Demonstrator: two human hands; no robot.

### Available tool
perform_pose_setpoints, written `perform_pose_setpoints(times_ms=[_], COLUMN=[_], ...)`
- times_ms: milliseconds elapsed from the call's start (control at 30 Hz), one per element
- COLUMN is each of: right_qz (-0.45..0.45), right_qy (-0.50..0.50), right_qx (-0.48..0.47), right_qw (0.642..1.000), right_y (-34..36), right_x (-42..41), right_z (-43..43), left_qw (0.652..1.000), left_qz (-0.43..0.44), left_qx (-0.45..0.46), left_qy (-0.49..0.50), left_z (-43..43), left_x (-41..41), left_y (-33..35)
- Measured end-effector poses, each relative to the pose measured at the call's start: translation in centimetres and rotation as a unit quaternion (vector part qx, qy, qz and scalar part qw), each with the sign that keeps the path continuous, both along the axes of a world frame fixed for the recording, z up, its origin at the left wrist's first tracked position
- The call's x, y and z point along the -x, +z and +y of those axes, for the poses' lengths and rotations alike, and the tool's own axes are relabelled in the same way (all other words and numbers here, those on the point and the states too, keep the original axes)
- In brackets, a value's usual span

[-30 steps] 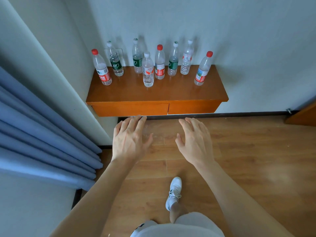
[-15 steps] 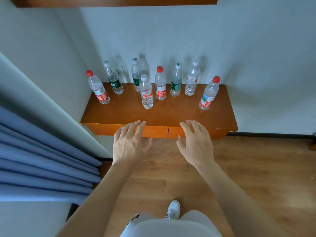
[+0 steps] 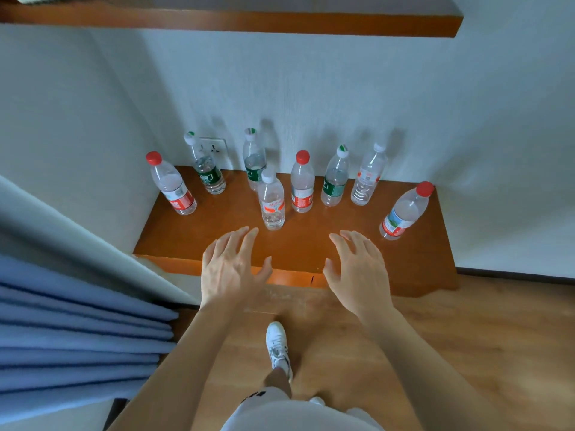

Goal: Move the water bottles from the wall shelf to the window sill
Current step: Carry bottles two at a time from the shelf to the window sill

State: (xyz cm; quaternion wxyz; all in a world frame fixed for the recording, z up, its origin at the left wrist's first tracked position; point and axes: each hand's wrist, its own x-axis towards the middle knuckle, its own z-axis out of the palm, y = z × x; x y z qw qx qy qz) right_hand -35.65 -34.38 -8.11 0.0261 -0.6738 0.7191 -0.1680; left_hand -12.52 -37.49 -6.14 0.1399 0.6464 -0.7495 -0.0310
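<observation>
1. The left hand [image 3: 231, 269] and right hand [image 3: 357, 272] hover side by side over the front edge of the wall shelf [image 3: 193, 244]. Both are palm down with fingers spread and nearly straight, holding nothing.
2. At 12 o'clock from the left hand, just past its fingertips, stands the nearest bottle [image 3: 271, 202], which has a white cap and is untouched.
3. At 1 o'clock from the right hand, the end bottle [image 3: 404, 211], red-capped, stands alone near the shelf's right edge.
4. Six more stand upright behind, from 10 to 1 o'clock:
   - the left red-capped bottle [image 3: 172, 186]
   - the corner green-label bottle [image 3: 207, 169]
   - the second green-label bottle [image 3: 254, 160], partly hidden by the nearest bottle
   - the middle red-capped bottle [image 3: 302, 185]
   - the third green-label bottle [image 3: 336, 178]
   - the clear white-capped bottle [image 3: 368, 175]
5. A wall socket [image 3: 217, 147] sits behind the corner green-label bottle, and an upper shelf [image 3: 249, 21] overhangs at 12 o'clock.
6. A blue curtain [image 3: 77, 337] hangs at 8 o'clock, and a white shoe [image 3: 277, 343] stands on the wooden floor [image 3: 466, 337] at 6 o'clock.
</observation>
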Motion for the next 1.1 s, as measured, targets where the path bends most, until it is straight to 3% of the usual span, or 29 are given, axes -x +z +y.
perform_pose_setpoints(times_ms=[300, 467, 733, 1100], right_qz=[-0.025, -0.128, -0.295, -0.364], right_qy=[-0.026, -0.07, -0.114, -0.098], right_qx=[-0.04, -0.064, -0.107, -0.06], right_qw=[0.999, 0.987, 0.943, 0.924], right_y=[-1.4, -2.5, -5.9, -10.0], right_x=[-0.3, -0.6, -1.0, -2.2], right_z=[-9.1, -12.5, -17.2, -21.9], left_qw=[0.998, 0.993, 0.951, 0.912], left_qz=[0.04, 0.071, 0.242, 0.37], left_qx=[-0.046, -0.093, -0.19, -0.178], left_qy=[0.006, 0.005, 0.014, 0.008], left_z=[-10.3, -14.1, -17.2, -19.0], left_x=[-2.3, -2.5, 0.0, 2.3], left_y=[-3.5, -5.7, -8.9, -10.2])
